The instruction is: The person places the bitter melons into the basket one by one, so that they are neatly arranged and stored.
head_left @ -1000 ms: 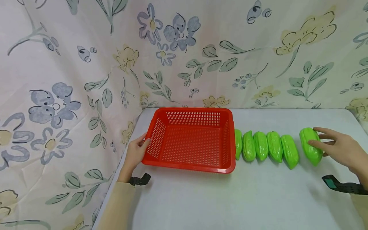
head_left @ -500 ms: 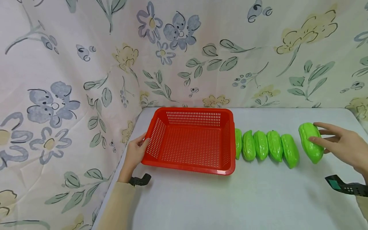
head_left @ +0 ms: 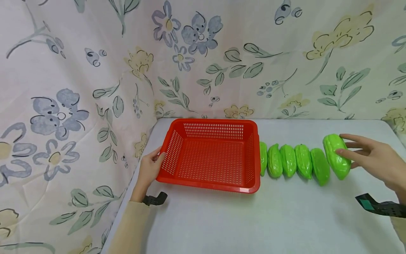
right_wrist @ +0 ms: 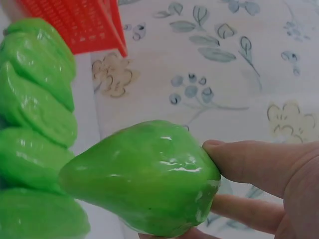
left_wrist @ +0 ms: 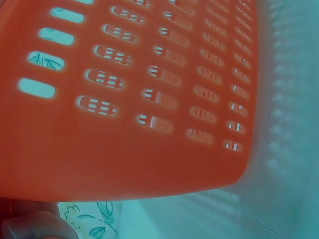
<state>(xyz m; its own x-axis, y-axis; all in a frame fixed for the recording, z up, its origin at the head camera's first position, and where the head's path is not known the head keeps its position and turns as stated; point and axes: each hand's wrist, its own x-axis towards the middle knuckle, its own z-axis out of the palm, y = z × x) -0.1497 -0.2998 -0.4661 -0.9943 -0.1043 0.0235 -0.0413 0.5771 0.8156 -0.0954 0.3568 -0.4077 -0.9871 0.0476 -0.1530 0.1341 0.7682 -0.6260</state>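
My left hand grips the left rim of a red plastic basket; in the left wrist view the basket's slotted wall fills most of the picture, with the fingers at its lower left. Nothing lies inside the basket. At the right, my right hand pinches a glossy, ridged, green gourd-like fruit between thumb and fingers. It appears raised off the table, its tapered end pointing away from the palm. Left of it stands a row of similar green fruits, the leftmost partly hidden by the basket.
The basket and row lie on a white table. A floral curtain hangs right behind the table's back edge and along its left side. Each wrist wears a black strap with a camera mount.
My right hand has lifted the green gourd-like fruit a little and then carried it left, closer to the row's right end. The left hand and basket have barely moved.
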